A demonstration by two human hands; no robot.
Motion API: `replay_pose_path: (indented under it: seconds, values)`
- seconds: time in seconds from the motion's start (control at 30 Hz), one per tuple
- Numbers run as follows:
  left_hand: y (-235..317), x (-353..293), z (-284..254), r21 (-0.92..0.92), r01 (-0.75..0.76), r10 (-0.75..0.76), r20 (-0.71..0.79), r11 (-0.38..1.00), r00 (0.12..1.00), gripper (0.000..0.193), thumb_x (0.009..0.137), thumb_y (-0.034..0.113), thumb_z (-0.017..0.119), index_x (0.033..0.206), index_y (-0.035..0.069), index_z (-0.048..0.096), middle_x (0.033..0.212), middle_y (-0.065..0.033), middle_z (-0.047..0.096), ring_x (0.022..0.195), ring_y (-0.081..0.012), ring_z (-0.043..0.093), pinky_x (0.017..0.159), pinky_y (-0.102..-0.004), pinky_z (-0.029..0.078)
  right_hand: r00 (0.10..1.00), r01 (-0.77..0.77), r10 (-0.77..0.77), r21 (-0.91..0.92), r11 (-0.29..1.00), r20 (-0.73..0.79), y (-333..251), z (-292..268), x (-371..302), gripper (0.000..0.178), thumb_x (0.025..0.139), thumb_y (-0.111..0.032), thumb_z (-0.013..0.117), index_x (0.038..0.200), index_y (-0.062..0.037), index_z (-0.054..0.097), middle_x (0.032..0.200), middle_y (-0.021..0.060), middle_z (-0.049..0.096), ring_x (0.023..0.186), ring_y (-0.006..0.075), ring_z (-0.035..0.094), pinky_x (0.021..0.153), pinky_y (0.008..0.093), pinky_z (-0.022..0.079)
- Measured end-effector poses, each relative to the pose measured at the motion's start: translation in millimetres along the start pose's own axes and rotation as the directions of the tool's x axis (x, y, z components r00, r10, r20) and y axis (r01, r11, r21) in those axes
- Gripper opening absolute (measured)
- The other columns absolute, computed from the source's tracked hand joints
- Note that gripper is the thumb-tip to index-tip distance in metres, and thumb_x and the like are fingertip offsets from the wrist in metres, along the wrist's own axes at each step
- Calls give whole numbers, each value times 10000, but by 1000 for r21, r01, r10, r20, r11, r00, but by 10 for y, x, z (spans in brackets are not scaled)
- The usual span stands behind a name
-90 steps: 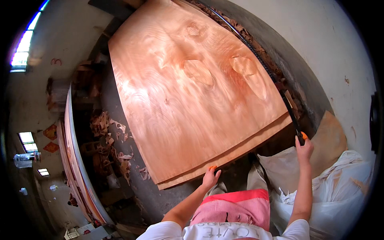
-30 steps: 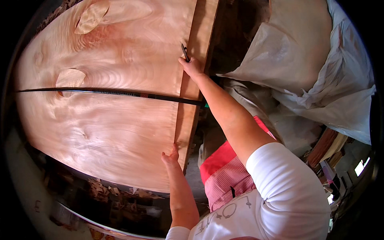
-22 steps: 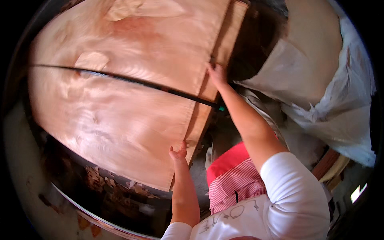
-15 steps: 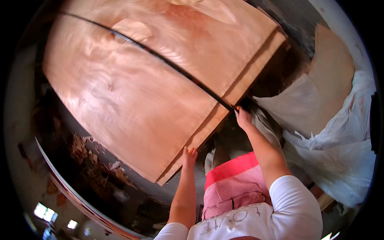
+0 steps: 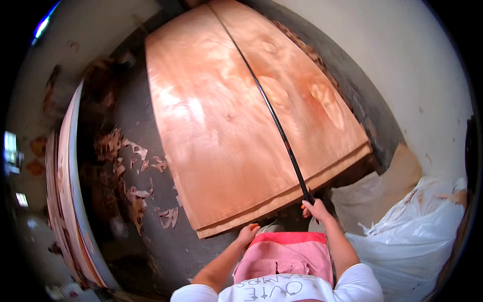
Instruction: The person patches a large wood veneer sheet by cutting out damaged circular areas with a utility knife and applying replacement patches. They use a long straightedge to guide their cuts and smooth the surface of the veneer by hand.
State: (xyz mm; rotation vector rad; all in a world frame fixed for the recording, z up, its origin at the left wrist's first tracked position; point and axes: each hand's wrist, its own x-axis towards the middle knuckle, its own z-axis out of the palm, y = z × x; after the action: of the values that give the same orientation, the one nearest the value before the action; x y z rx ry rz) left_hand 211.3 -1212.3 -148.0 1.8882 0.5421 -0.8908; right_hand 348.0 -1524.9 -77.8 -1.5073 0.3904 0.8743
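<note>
A broad stack of reddish-tan wood veneer sheets [image 5: 221, 171] lies in front of me, its near edges slightly staggered. Across it runs a long, thin black pole [image 5: 279, 128], from the far edge to the near one. My right hand [image 5: 314, 208] is closed around the pole's near end, just off the sheets' front edge. My left hand [image 5: 248, 234] is by that same edge, further left, its fingers loosely curled and no held thing visible in them. Something orange shows at the fingertips of both hands.
Torn veneer scraps [image 5: 136, 199] litter the dark floor [image 5: 151, 126] to the left. Beyond them, more thin sheets [image 5: 70, 201] stand along the left side. White plastic sheeting [image 5: 407, 251] and a brown board [image 5: 402, 168] sit at right, near a pale wall [image 5: 417, 75].
My view has turned, so the stack now points away more squarely and more wall shows. The right hand still grips the pole. My left hand has come slightly back from the veneer edge.
</note>
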Motion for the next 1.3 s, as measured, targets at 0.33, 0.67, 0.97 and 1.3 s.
replay_pose_path:
  seconds: [0.33, 0.67, 0.97, 1.3]
  values:
    - [-1704, -1706, -1151, -369, 79, -244, -426, 926, 871, 314, 813, 289, 560, 977, 25, 606, 770, -43, 629, 666, -121, 578, 591, -271, 458, 999, 48, -47, 110, 993, -15, -350, 944, -963, 174, 809, -121, 549, 950, -52, 476, 674, 35, 530, 447, 118, 512, 459, 270, 481]
    - [-2994, -3274, -619, 131, 173, -142, -219, 976, 965, 391, 766, 395, 532, 934, 59, 640, 903, -149, 633, 842, -295, 605, 725, -399, 467, 932, 291, -316, -150, 945, -180, 323, 1887, -2068, 133, 813, -127, 568, 804, -71, 448, 497, -9, 417, 345, 84, 396, 308, 224, 322]
    - [-3164, -3771, -1279, 60, 82, -55, -355, 995, 933, 362, 775, 367, 533, 980, 83, 624, 959, -145, 622, 905, -287, 591, 781, -378, 461, 890, 413, -453, -318, 853, -60, 417, 2984, -2853, 131, 790, -106, 567, 807, -50, 450, 508, 5, 427, 339, 89, 408, 306, 223, 336]
    - [-4386, -4373, -2727, -135, 36, -99, -497, 990, 862, 427, 781, 411, 536, 1042, 77, 592, 1020, -137, 607, 958, -288, 573, 815, -384, 449, 889, 444, -379, -282, 850, 257, -30, 6224, -2513, 156, 821, -157, 571, 759, -93, 443, 483, -25, 405, 352, 74, 395, 326, 218, 315]
